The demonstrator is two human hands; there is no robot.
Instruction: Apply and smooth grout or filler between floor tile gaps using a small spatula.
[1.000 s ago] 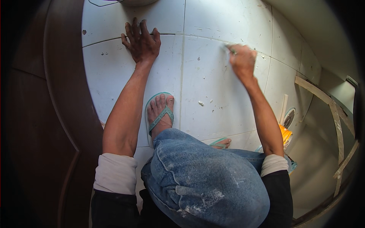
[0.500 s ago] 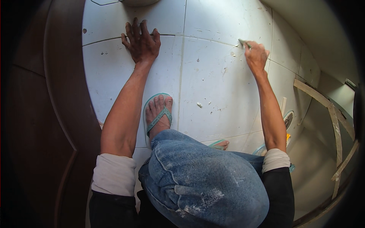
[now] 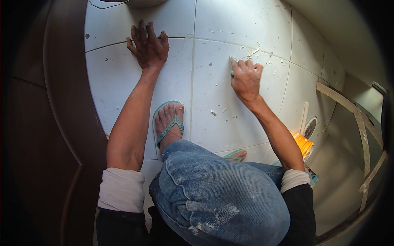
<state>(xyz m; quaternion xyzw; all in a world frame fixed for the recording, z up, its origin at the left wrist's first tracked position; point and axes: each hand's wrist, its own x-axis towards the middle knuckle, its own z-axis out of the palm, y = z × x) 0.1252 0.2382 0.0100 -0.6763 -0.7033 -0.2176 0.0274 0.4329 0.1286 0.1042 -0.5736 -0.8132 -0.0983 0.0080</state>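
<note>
Bucket (image 3: pixel 146 3) beyond left hand (image 3: pixel 150 50)

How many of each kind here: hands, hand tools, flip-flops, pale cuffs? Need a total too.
Hands: 2 (left hand, right hand)
Hand tool: 1 (green part showing, mostly hidden by the right hand)
Flip-flops: 2 (one only partly visible)
Pale cuffs: 2
Total: 7

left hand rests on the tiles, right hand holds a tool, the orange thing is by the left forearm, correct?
No: in the head view, the orange thing is by the right forearm, not the left. The left hand rests on the tiles and the right hand holds a tool.
</note>
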